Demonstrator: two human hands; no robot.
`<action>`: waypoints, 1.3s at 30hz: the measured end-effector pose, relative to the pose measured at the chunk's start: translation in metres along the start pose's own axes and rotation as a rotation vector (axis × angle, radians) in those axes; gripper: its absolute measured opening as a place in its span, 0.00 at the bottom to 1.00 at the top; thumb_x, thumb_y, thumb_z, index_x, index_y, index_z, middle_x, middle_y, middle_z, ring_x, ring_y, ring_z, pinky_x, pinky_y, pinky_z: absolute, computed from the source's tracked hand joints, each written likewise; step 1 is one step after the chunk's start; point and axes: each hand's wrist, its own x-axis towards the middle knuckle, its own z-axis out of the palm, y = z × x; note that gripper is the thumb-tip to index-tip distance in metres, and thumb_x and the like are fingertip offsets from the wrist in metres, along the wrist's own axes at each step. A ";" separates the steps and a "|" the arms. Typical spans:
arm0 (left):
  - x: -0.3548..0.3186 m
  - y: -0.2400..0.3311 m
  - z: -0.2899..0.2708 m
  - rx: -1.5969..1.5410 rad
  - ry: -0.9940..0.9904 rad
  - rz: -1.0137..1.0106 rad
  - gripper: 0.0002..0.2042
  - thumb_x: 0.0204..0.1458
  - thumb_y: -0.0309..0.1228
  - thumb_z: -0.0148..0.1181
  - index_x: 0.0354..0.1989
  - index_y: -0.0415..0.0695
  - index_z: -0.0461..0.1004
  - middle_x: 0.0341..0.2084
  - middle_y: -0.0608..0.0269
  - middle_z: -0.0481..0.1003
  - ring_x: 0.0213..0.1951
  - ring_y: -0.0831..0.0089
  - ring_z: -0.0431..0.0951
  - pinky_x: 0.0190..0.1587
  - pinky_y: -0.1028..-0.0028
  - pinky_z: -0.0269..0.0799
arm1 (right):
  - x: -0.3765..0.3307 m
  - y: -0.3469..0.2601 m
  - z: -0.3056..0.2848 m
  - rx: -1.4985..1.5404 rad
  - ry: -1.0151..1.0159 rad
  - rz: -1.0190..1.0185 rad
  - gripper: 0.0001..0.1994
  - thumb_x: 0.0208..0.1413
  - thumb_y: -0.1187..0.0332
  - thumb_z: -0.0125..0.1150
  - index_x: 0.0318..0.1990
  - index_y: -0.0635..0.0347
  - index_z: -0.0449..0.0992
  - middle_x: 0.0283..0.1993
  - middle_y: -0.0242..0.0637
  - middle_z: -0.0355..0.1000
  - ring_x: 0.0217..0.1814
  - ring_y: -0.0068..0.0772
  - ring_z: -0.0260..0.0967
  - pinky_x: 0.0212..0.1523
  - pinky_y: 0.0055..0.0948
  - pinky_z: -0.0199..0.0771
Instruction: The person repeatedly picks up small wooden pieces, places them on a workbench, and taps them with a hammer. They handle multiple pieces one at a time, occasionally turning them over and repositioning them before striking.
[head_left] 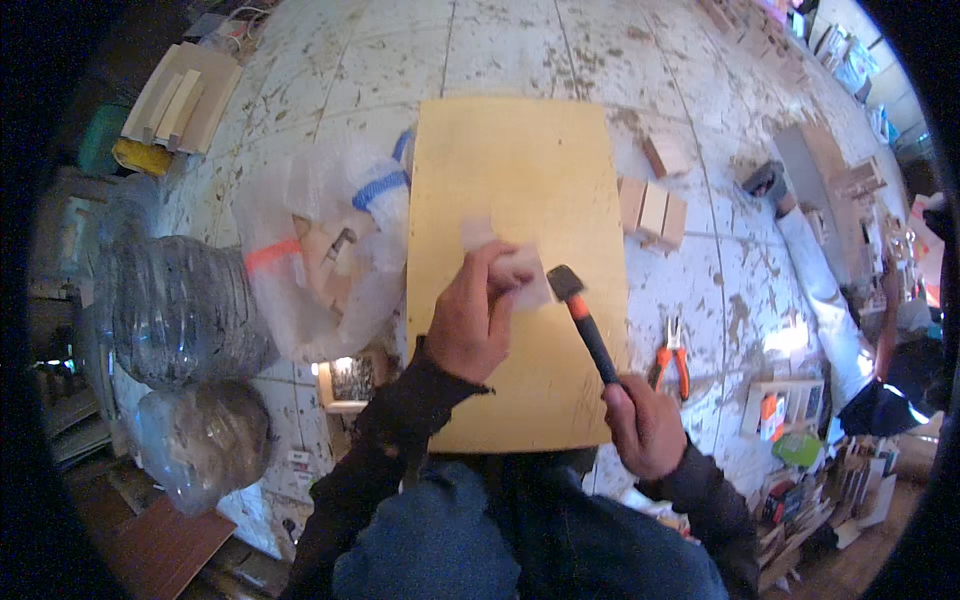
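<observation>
1. Pale piece point(541, 287) is near the middle of the yellow board point(510, 400), between its left and right edges; it is blurred, so I cannot tell its exact shape.
2. Left hand point(470, 320) has its fingers closed on this piece.
3. Right hand point(648, 427) is wrapped around the handle of the hammer point(593, 338), near the board's lower right corner. The hammer head looks just beside the piece; whether they touch, I cannot tell.
4. About progress, I judge that the work on this piece is not finished, because it is gripped and the hammer is ready. How many blows are done or left is not visible.
5. Beyond the board's right edge are wooden blocks point(653, 213) and, lower, orange-handled pliers point(670, 362), not held. Beside its left edge stands a plastic bag point(268, 300) with wooden parts inside.
</observation>
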 end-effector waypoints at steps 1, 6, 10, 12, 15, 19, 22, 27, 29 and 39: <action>0.002 -0.002 0.000 -0.032 0.012 0.006 0.20 0.51 0.15 0.52 0.53 0.39 0.62 0.33 0.51 0.77 0.39 0.61 0.81 0.41 0.67 0.77 | -0.002 0.000 0.000 0.057 0.055 -0.036 0.20 0.66 0.53 0.43 0.38 0.63 0.70 0.16 0.34 0.65 0.14 0.29 0.65 0.18 0.30 0.63; 0.004 -0.007 -0.001 -0.188 -0.010 -0.047 0.19 0.52 0.15 0.53 0.53 0.38 0.64 0.32 0.50 0.78 0.39 0.63 0.82 0.42 0.68 0.77 | -0.009 0.007 0.010 -0.049 0.037 -0.232 0.15 0.65 0.57 0.47 0.43 0.62 0.66 0.20 0.50 0.66 0.20 0.57 0.67 0.22 0.48 0.65; 0.008 0.001 -0.009 -0.150 -0.038 -0.013 0.13 0.52 0.18 0.59 0.47 0.38 0.73 0.34 0.52 0.78 0.39 0.64 0.82 0.42 0.70 0.77 | -0.005 0.033 0.021 -0.128 -0.053 0.152 0.13 0.66 0.60 0.45 0.40 0.62 0.65 0.21 0.57 0.68 0.23 0.66 0.68 0.24 0.56 0.66; 0.001 0.011 -0.017 0.144 -0.032 0.141 0.10 0.52 0.19 0.61 0.43 0.38 0.77 0.38 0.54 0.78 0.41 0.64 0.82 0.45 0.71 0.77 | -0.013 0.039 0.022 -0.075 -0.002 0.137 0.13 0.66 0.61 0.45 0.40 0.62 0.67 0.20 0.56 0.68 0.23 0.65 0.68 0.24 0.54 0.67; -0.002 0.018 -0.018 0.055 0.102 0.125 0.09 0.49 0.20 0.63 0.40 0.42 0.80 0.38 0.56 0.76 0.37 0.62 0.82 0.40 0.72 0.78 | -0.022 0.040 0.015 -0.034 0.043 0.148 0.13 0.66 0.62 0.46 0.40 0.63 0.69 0.21 0.56 0.69 0.24 0.64 0.69 0.24 0.51 0.67; -0.008 0.016 -0.014 0.275 0.128 0.230 0.12 0.48 0.19 0.63 0.41 0.41 0.79 0.40 0.55 0.74 0.39 0.62 0.80 0.38 0.70 0.78 | -0.019 0.031 0.009 -0.004 0.024 0.172 0.13 0.66 0.62 0.47 0.38 0.64 0.70 0.20 0.53 0.69 0.23 0.60 0.71 0.24 0.47 0.67; -0.014 0.009 -0.006 0.181 0.049 0.214 0.10 0.47 0.18 0.62 0.39 0.41 0.80 0.37 0.56 0.76 0.42 0.63 0.79 0.42 0.69 0.77 | -0.009 0.020 0.006 0.010 -0.015 0.112 0.16 0.67 0.59 0.43 0.34 0.63 0.68 0.16 0.41 0.66 0.17 0.42 0.68 0.20 0.36 0.65; -0.015 -0.005 0.002 0.298 0.089 0.295 0.13 0.47 0.18 0.63 0.43 0.39 0.76 0.37 0.55 0.77 0.41 0.64 0.79 0.41 0.68 0.76 | -0.009 -0.007 -0.005 0.118 -0.120 0.136 0.14 0.66 0.61 0.47 0.37 0.64 0.70 0.17 0.49 0.66 0.21 0.56 0.70 0.22 0.45 0.66; -0.017 -0.003 0.005 0.204 0.108 0.176 0.16 0.46 0.19 0.64 0.46 0.39 0.74 0.37 0.55 0.77 0.42 0.65 0.79 0.42 0.67 0.75 | -0.008 -0.014 -0.009 0.096 -0.145 0.054 0.14 0.66 0.61 0.47 0.37 0.64 0.69 0.17 0.49 0.66 0.21 0.56 0.70 0.22 0.45 0.66; -0.020 -0.017 -0.007 0.504 0.249 0.328 0.24 0.46 0.28 0.69 0.53 0.44 0.73 0.48 0.45 0.74 0.50 0.52 0.77 0.54 0.65 0.72 | -0.025 -0.021 -0.021 0.166 0.085 -0.048 0.26 0.66 0.46 0.40 0.29 0.62 0.68 0.13 0.31 0.63 0.12 0.25 0.63 0.15 0.27 0.60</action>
